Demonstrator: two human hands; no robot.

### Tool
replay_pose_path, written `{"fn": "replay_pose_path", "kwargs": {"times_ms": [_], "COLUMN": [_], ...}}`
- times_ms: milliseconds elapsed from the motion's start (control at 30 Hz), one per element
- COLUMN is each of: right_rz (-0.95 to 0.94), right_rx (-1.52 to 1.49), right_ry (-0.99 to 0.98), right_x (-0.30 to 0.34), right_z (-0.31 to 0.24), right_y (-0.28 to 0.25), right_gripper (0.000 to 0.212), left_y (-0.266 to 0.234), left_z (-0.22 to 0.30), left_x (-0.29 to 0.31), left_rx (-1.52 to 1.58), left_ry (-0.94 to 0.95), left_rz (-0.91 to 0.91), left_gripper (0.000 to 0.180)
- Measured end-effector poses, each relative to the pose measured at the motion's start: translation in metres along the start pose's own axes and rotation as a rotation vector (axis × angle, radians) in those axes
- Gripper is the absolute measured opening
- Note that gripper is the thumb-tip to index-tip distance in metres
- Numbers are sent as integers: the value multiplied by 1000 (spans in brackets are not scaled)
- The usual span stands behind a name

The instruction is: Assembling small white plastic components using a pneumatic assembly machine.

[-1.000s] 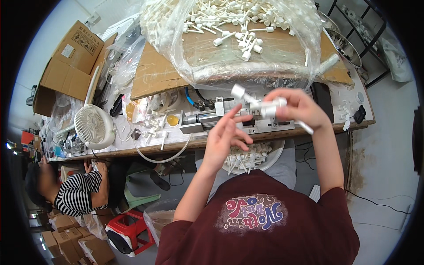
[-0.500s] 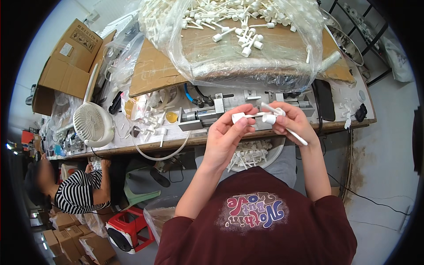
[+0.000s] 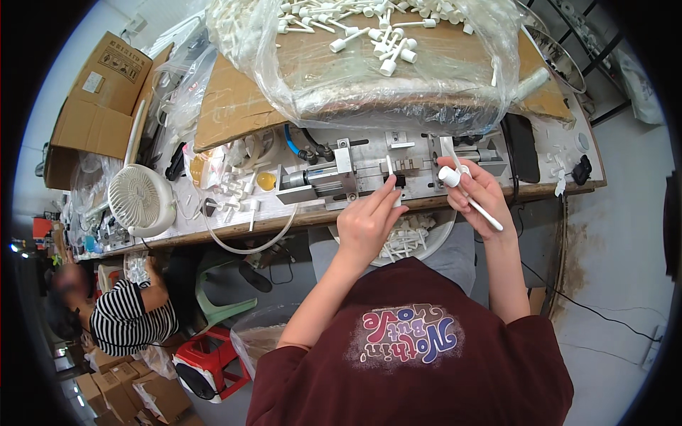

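My left hand (image 3: 368, 226) reaches to the metal clamping fixture (image 3: 369, 167) on the bench. Its fingers close on a white plastic stick (image 3: 389, 165) standing at the middle of the fixture; the fingertips hide its lower part. To the right, my right hand (image 3: 482, 197) is closed around several white plastic sticks with wide round caps. One white cap (image 3: 448, 176) faces left, and a white stem (image 3: 486, 214) slants down across the fingers. Below the bench edge, a round white tub (image 3: 444, 238) in my lap holds many similar white pieces, partly behind my left hand.
A plastic bag (image 3: 312, 99) of white capped sticks lies on cardboard (image 3: 231, 106) behind the fixture. At left stand a white fan (image 3: 142, 200), loose white pieces and a curved clear hose (image 3: 249, 250). A person in a striped shirt (image 3: 135, 316) sits farther left.
My hands were together over the bench with capped sticks between them. Now they are apart; my left hand has moved onto the fixture, while my right keeps its sticks at the right.
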State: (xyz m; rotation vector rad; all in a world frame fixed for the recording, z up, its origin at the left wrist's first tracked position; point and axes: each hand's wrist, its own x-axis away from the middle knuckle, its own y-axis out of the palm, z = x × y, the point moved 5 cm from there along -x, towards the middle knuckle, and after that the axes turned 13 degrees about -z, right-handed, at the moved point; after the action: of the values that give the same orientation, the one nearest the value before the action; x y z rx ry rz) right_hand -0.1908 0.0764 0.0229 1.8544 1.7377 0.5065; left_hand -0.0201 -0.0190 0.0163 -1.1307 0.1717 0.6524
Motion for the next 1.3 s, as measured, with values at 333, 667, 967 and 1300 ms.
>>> {"fn": "replay_pose_path", "kwargs": {"times_ms": [333, 667, 967, 1300], "right_rz": [11, 3, -16, -123], "right_rx": [25, 154, 928, 1114], "right_ry": [48, 66, -56, -109], "right_x": [4, 2, -3, -5], "right_z": [10, 4, -5, -1], "right_y": [-4, -3, 31, 51], "right_gripper": [37, 36, 31, 35], "left_y": [7, 7, 16, 17], "left_z": [-1, -5, 3, -10], "left_x": [-16, -12, -4, 11], "left_rx": [-152, -90, 1458, 2046], "left_ry": [18, -18, -548, -485], "left_rz": [-102, -109, -436, -310], "left_gripper": [26, 26, 35, 33]}}
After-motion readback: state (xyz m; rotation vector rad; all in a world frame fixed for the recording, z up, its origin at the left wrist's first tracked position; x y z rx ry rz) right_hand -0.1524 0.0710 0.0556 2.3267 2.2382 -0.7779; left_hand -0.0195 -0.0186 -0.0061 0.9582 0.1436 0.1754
